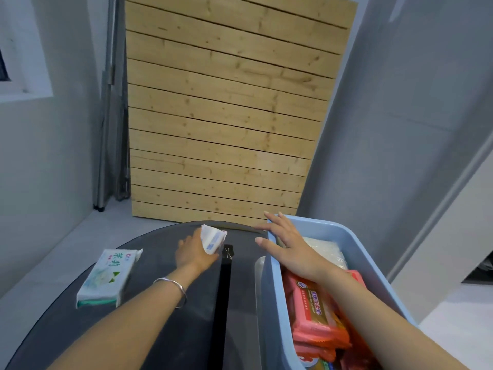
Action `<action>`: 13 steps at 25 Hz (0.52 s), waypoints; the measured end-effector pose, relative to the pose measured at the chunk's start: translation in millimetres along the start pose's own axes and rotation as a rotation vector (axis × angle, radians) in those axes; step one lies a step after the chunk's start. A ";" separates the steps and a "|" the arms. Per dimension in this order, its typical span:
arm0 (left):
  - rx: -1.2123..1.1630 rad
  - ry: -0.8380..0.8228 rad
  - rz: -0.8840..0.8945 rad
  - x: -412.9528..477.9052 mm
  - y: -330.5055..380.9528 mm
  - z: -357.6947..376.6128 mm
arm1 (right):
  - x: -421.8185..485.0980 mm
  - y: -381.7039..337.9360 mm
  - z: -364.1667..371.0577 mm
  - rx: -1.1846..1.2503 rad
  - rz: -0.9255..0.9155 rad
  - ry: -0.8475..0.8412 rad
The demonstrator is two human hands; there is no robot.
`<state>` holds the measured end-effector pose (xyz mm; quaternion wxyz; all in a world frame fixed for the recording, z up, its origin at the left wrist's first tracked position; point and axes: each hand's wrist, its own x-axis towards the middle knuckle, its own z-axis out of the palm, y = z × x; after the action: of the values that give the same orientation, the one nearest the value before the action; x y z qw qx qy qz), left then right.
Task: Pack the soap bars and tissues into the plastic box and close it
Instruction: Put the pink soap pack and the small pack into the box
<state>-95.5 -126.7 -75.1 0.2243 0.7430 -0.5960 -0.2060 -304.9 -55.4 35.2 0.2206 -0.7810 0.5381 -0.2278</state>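
Soap bars (320,311) in pink wrappers already lie in the blue plastic box (274,303) at lower right. Right hand (289,245) rests flat on its rim, grip slack and empty. Left hand (192,253) grips a small white tissue pack (212,240) mid-frame; a green tissue pack (106,279) waits on the table (160,329). Closing remains, I'd judge.

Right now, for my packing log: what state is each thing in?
Plastic box: open, no lid on, partly filled.
Soap bars: inside the box.
Green tissue pack: flat on the table, unpacked.
White packet: gripped in left hand, outside the box.
Right hand: fingers straight, resting on box rim.
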 end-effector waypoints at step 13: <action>-1.327 -0.825 -0.023 -109.9 111.4 -113.8 | -34.0 -30.1 -82.8 0.552 -0.010 0.043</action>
<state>-141.1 -30.2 86.4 0.3799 0.3229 -0.3755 -0.7812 -342.6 -21.9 115.0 0.4125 -0.6890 0.4565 -0.3831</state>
